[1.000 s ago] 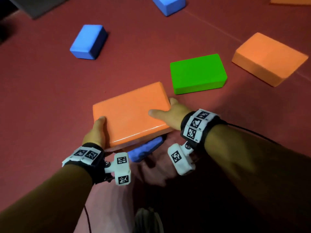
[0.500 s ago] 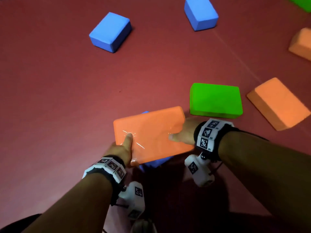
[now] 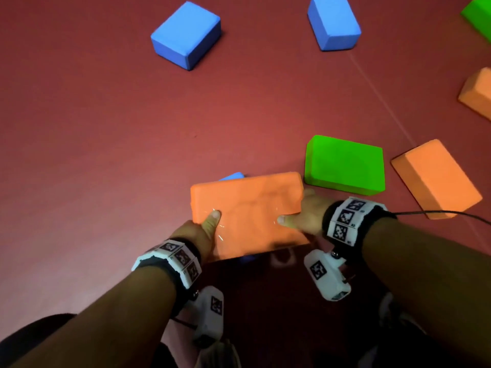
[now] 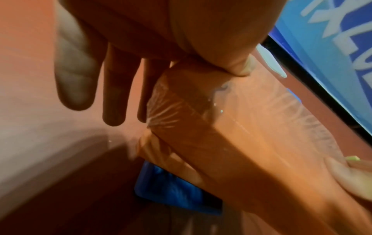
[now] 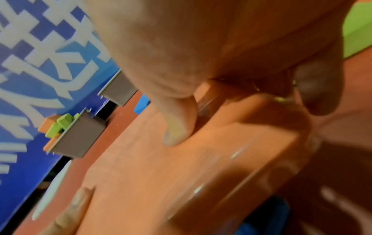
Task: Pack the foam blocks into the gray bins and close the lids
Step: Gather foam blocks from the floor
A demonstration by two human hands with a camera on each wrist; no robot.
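Note:
An orange foam block (image 3: 247,211) in clear wrap is held between both hands above the red floor. My left hand (image 3: 202,232) grips its near left corner, thumb pressed on the top face (image 4: 231,63) and fingers (image 4: 114,95) reaching down past its side. My right hand (image 3: 305,216) grips the right end, thumb on top (image 5: 177,124). A blue block (image 3: 232,176) lies under it, mostly hidden. Two gray bins (image 5: 80,135) stand by a blue wall in the right wrist view; the nearer holds green and orange blocks.
A green block (image 3: 345,164) lies just right of the held one, then an orange block (image 3: 435,179). Two blue blocks (image 3: 186,35) (image 3: 333,22) sit farther off. More blocks show at the right edge, one green (image 3: 478,14) and one orange (image 3: 478,94).
Both hands have raised the orange block off the blue one beneath it. My left thumb has come up onto the top face.

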